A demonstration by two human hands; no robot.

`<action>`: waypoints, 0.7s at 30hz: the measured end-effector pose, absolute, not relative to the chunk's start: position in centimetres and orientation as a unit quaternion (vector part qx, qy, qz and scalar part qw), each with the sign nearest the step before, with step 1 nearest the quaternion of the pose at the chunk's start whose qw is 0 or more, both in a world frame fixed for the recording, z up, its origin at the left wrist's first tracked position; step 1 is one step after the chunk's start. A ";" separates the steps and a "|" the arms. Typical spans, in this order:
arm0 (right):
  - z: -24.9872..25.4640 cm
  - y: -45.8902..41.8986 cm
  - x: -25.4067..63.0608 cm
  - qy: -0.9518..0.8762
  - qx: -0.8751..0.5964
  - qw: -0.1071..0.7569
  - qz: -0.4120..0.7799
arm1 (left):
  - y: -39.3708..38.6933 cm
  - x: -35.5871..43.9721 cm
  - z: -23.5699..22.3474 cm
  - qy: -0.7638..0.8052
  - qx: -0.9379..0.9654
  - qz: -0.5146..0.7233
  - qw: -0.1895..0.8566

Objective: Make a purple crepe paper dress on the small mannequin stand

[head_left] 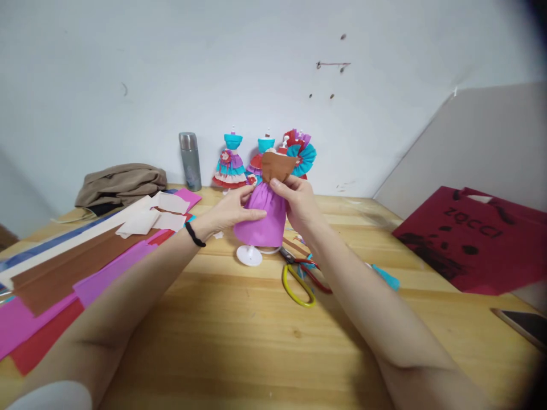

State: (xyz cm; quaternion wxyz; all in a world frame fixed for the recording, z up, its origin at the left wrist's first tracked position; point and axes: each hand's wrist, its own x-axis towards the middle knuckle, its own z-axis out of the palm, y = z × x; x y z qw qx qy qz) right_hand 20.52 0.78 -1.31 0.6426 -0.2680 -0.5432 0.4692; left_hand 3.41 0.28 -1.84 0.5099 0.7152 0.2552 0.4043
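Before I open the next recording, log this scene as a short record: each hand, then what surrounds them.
Left hand: thumb against purple skirt
Right hand: pinching brown bodice piece
Below skirt: white disc base
Tool: scissors, red and yellow handles, on wooden table
Behind: miniature dresses, thermos flask
Left side: colored paper strips, brown cloth
Right side: red bag

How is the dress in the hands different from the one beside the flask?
The held dress is brown on top; the other dress by the flask is blue there. The held dress has a plain purple skirt; the other dress has colourful tiers and a flower. Both skirts have purple.
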 end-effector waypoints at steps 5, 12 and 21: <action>-1.3 0.5 20.5 -0.570 -0.286 0.622 0.454 | 0.4 2.6 -1.5 0.310 0.711 0.379 0.504; -1.9 0.6 20.1 -0.584 -0.289 0.618 0.440 | 0.4 2.1 -0.8 0.302 0.723 0.364 0.503; -2.0 0.5 20.1 -0.578 -0.289 0.613 0.455 | 1.0 -0.2 0.2 0.338 0.810 0.231 0.420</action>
